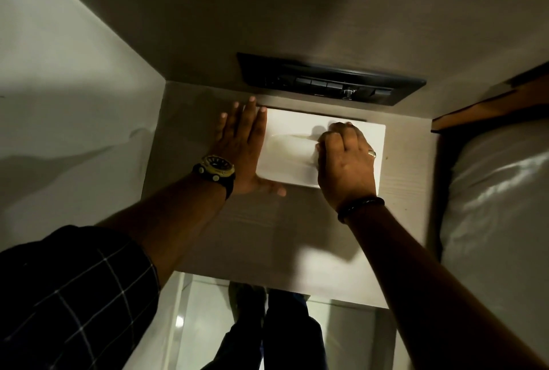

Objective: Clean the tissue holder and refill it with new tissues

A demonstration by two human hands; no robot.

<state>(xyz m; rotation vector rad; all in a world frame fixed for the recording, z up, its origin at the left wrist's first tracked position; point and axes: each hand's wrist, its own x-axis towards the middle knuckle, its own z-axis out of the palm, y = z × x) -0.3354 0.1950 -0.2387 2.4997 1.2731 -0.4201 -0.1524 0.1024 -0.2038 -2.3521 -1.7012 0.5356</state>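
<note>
Near the back edge of the pale wooden surface [297,238] lies the white tissue holder [297,128], just below a dark wall panel [329,79]. Your left hand [243,146] lies flat with fingers spread, braced against the holder's left end, thumb along its front edge. Your right hand [346,155] is clenched over the holder's top slot; whether it grips anything, I cannot tell. White bedding [499,185] lies off the right edge.

right hand [346,158] hiding tissue holder [291,143] slot, fingertips unseen
</note>
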